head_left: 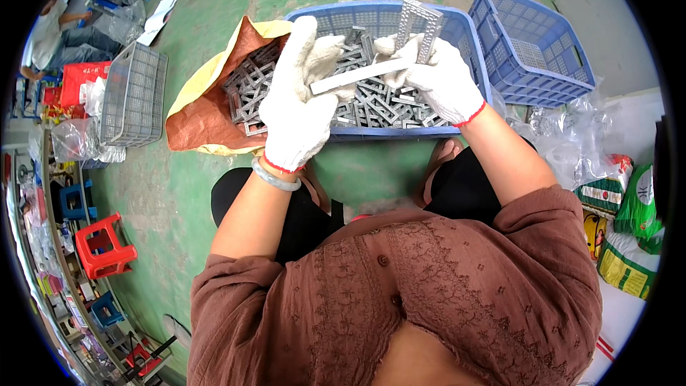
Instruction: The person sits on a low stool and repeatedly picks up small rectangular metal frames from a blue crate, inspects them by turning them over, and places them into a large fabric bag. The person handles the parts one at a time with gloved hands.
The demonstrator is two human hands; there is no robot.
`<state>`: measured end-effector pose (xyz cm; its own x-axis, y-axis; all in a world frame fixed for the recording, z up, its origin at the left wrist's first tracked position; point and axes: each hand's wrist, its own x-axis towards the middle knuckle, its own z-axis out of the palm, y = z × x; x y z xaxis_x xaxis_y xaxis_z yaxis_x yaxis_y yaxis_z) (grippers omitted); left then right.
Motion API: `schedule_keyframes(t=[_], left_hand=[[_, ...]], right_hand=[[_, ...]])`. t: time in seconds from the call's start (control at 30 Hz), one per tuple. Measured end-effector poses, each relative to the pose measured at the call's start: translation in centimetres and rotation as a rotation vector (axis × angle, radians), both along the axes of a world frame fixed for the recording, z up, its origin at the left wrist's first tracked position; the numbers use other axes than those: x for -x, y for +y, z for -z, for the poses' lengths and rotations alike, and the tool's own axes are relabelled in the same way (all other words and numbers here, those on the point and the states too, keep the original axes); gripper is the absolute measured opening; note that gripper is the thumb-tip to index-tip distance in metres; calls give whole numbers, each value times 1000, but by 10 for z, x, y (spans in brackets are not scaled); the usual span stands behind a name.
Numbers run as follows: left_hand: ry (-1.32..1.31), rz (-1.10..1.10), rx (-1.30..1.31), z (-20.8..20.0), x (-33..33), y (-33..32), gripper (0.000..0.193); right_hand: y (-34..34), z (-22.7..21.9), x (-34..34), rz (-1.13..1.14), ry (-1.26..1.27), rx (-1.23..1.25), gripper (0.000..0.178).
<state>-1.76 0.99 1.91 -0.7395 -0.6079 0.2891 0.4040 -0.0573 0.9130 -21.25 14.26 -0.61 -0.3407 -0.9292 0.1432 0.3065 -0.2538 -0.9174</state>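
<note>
My right hand (441,75), in a white knit glove with a red cuff, is closed around a grey rectangular metal frame (431,37) with a patterned surface. A flat, pale bar (361,76) runs leftward from its fingers. The bar's other end lies in front of the palm of my left hand (299,100), gloved alike, its fingers stretched and apart. Both hands are above a blue plastic crate (400,132) that contains many similar metal frames (379,106). More frames (249,89) lie in an open yellow woven sack (193,118) with an orange-brown inside, left of the crate.
Another blue crate (532,53) stands at the right, beside clear plastic bags (572,146) and colourful packages (632,200). Leftward are a grey crate (133,96), a red stool (105,246) and cluttered shelving (57,243). A person (64,36) sits at the far left. The floor (179,193) is green.
</note>
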Motion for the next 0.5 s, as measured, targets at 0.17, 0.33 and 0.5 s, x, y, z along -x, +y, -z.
schedule_keyframes(t=[0.17, 0.33, 0.5], left_hand=[[-73, 23, 1, 7, -3, -4, 67], [-103, 51, 54, 14, -5, -13, 55], [-78, -65, 21, 18, 1, -14, 47]], right_hand=[[4, -9, -6, 41, 38, -23, 10], [7, -22, -11, 56, 91, -53, 15], [9, -32, -16, 98, 471, -199, 40]])
